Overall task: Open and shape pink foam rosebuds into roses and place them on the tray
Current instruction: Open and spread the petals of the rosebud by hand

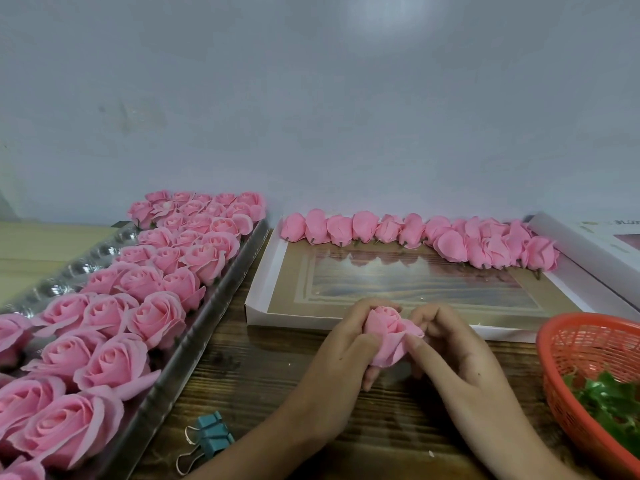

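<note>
A pink foam rosebud (387, 332) is held above the wooden table between both hands. My left hand (341, 344) grips its left side with curled fingers. My right hand (450, 344) pinches an outer petal on its right side, which is peeled outward. Several closed rosebuds (408, 233) lie in a row along the back of a shallow white box lid (263, 299). On the left, a clear plastic tray (194, 337) holds several opened pink roses (156, 289) in rows.
A red plastic basket (568, 344) with green leaf pieces (609, 403) stands at the right edge. A teal binder clip (207, 439) lies on the wooden table (270, 375) near the front. A white box (588, 244) sits at the back right against a grey wall.
</note>
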